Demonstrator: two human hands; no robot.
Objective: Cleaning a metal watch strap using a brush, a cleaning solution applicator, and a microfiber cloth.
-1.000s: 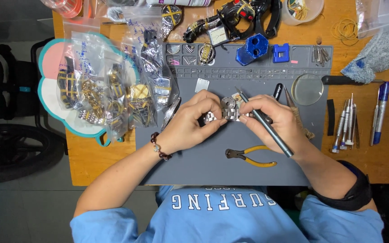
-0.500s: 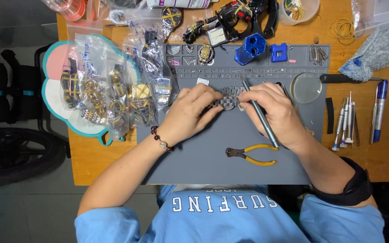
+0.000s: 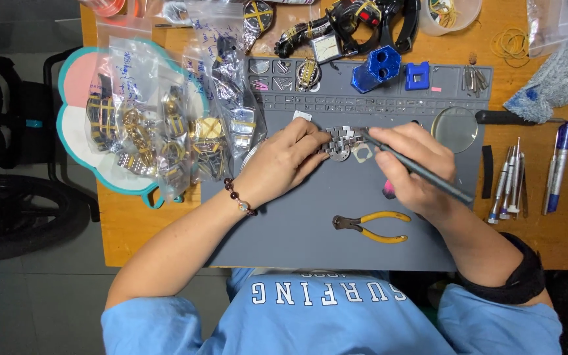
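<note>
- A grey work mat (image 3: 297,223) covered the middle of the orange wooden table (image 3: 139,227), with a row of small moulded compartments along its far edge.
- To the left, a flower-shaped tray (image 3: 77,115) with a teal rim and pink and white sections lay half under the bags.
- A heap of clear plastic bags (image 3: 165,125) rested on that tray and overlapped the mat's left edge; they held gold and silver watch parts, and some bore blue handwritten marks or small white labels.
- A grey-blue cloth (image 3: 560,79) lay at the far right corner.
- The left hand (image 3: 284,164), a bead bracelet on its wrist, was curled narrowly, its fingertips pinching the silver metal watch band (image 3: 341,139) against the mat.
- The right hand (image 3: 412,171) was closed around a slim dark tool (image 3: 422,172), the tip touching the band's right end.
- The band lay on the mat's upper middle, between both hands.
- Yellow-handled pliers (image 3: 373,227) lay on the mat, nearer the person.
- A round magnifying lens (image 3: 456,128) sat right of the hands.
- Two blue blocks (image 3: 396,69) stood on the mat's far edge.
- Small screwdrivers (image 3: 507,181) lay in a row on the right.
</note>
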